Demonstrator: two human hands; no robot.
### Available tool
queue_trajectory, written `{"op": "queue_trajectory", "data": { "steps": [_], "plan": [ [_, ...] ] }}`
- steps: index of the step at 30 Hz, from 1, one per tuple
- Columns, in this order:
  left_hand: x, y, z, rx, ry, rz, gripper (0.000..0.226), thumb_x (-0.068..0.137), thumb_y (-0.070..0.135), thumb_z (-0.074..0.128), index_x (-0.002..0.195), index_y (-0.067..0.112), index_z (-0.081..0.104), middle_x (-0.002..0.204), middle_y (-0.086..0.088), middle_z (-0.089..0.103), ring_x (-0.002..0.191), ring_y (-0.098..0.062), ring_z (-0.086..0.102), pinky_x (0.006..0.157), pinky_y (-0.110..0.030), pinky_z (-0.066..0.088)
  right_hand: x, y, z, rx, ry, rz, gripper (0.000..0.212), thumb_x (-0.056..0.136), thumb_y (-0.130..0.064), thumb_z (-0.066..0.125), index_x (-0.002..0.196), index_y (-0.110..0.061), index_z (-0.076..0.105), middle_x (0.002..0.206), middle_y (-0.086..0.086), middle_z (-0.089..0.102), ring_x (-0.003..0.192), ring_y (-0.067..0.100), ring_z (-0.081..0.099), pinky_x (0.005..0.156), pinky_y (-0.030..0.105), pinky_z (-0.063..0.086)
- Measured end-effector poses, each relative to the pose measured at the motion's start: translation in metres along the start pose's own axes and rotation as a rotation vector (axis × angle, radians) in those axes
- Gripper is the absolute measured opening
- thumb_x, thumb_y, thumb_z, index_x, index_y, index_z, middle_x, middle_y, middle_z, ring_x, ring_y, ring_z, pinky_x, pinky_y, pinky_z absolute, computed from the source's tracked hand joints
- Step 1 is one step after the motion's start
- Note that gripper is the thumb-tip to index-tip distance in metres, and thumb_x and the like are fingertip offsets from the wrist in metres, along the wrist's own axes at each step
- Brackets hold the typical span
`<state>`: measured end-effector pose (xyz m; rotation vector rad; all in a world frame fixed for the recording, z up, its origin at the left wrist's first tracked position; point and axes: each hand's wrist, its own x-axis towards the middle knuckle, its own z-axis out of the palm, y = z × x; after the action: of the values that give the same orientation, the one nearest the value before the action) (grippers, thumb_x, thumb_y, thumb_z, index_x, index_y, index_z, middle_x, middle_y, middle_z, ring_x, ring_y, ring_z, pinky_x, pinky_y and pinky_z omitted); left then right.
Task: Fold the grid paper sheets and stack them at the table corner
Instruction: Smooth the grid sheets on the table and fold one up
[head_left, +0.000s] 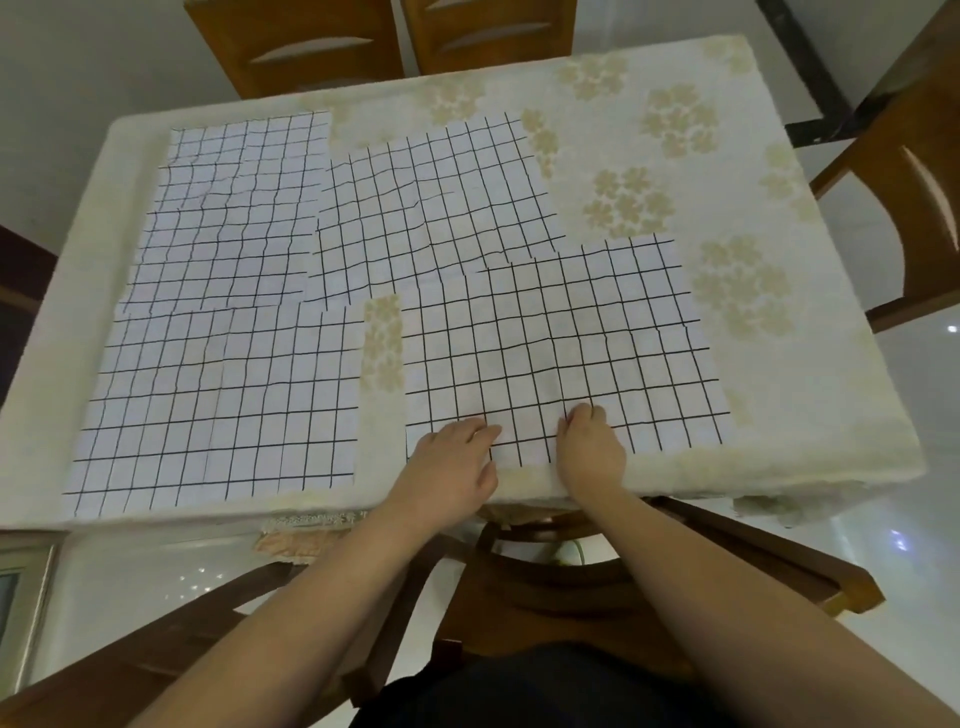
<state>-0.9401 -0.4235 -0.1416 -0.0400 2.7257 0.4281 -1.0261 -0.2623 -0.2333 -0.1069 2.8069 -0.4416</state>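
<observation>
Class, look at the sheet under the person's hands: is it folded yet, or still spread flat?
Spread flat. The near-right sheet shows its full grid, no doubled layer; both hands rest at its near edge.

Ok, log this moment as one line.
phase: starting first fold | left hand: on near-right sheet, near edge | right hand: same edge, fingers curled | other three sheets: flat, unfolded | stack: none yet

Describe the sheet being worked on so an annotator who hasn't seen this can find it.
On the floral-cloth table, four grid sheets lie flat. Take the near-right sheet, closest to the person. Only it has both hands on its near edge, left hand and right hand.
</observation>
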Motion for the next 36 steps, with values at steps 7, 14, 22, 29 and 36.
{"op": "queue_trajectory", "data": {
  "steps": [7,14,22,29,36],
  "plan": [
    [-0.009,-0.013,-0.003,-0.001,0.024,0.062,0.053,0.098,0.029,0.040,0.150,0.022,0.030,0.153,0.000,0.034,0.139,-0.017,0.030,0.113,-0.036,0.028,-0.014,-0.004,-0.018,-0.046,0.007,-0.069,0.027,0.101,-0.027,0.043,0.113,-0.005,0.053,0.118,0.014,0.051,0.081,0.025,0.062,0.067,0.035,0.055],
    [0.007,-0.008,-0.020,0.015,0.077,0.184,0.072,0.096,0.025,0.044,0.155,0.026,0.003,0.153,-0.005,0.031,0.133,-0.023,0.038,0.105,-0.041,0.039,-0.039,-0.001,-0.067,-0.152,0.022,-0.177,0.025,0.102,-0.028,0.041,0.114,-0.009,0.052,0.116,0.008,0.054,0.082,0.027,0.064,0.063,0.034,0.048],
    [0.071,0.028,-0.035,0.203,0.184,0.436,0.083,0.086,0.000,0.056,0.154,0.022,0.014,0.157,-0.015,0.023,0.145,-0.030,0.022,0.109,-0.046,0.032,-0.074,0.003,-0.122,-0.267,0.033,-0.229,0.020,0.102,-0.026,0.040,0.112,-0.013,0.051,0.112,0.005,0.057,0.086,0.030,0.063,0.059,0.032,0.033],
    [0.115,0.054,-0.054,0.446,0.098,0.481,0.048,0.090,0.010,0.057,0.136,0.027,0.051,0.154,-0.006,0.033,0.143,-0.024,0.026,0.111,-0.044,0.024,-0.100,0.014,-0.159,-0.253,0.103,-0.217,0.012,0.102,-0.024,0.042,0.104,-0.015,0.050,0.103,0.005,0.060,0.079,0.030,0.060,0.057,0.033,0.033],
    [0.103,0.065,-0.085,0.325,0.067,0.491,0.020,0.097,0.031,0.049,0.098,0.019,0.064,0.085,0.002,0.065,0.084,-0.022,0.062,0.071,-0.032,0.040,-0.103,0.035,-0.200,-0.283,0.258,-0.165,0.013,0.100,-0.027,0.047,0.102,-0.015,0.051,0.074,0.001,0.054,0.063,0.022,0.042,0.053,0.031,0.027]
  ]
}}
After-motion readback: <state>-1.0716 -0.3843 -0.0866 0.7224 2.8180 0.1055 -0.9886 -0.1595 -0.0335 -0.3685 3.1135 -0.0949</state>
